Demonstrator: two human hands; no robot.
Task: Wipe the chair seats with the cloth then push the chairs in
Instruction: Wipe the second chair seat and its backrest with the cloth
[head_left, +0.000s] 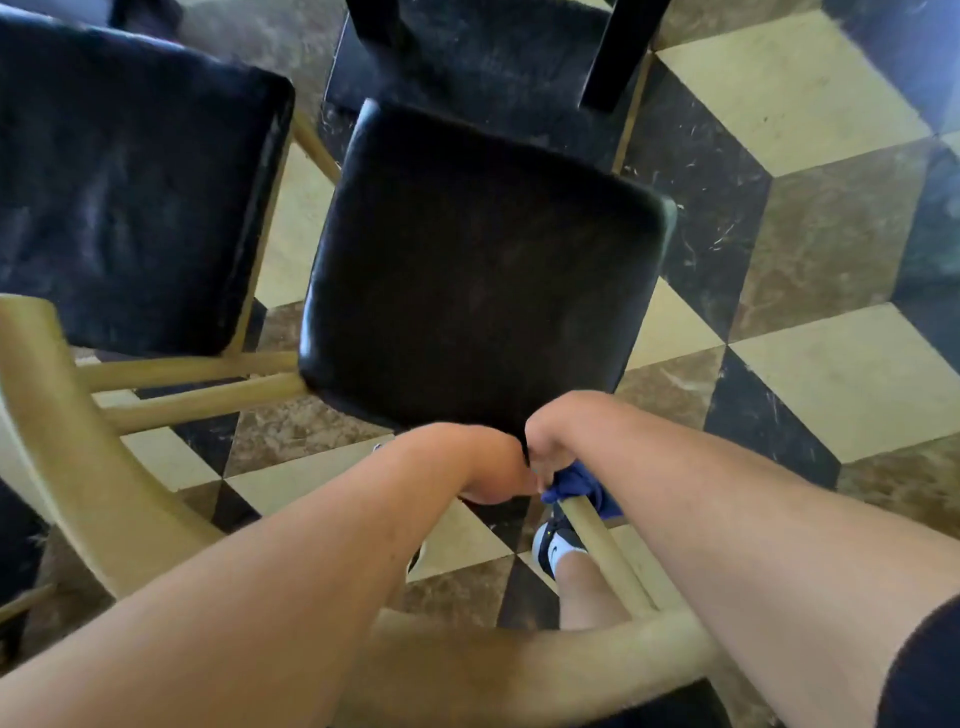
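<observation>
The person leans over a wooden chair with a black seat (478, 270). Both hands are down at the near edge of that seat. The right hand (558, 439) is curled closed around a blue cloth (579, 488), bunched up next to a wooden chair rail (605, 551). The left hand (480, 462) is bent under, and its fingers cannot be seen, so its grip is unclear. A second black seat (130, 187) sits just beside it. It looks like wiping or pushing in is under way, with the table leg (618, 52) close ahead.
</observation>
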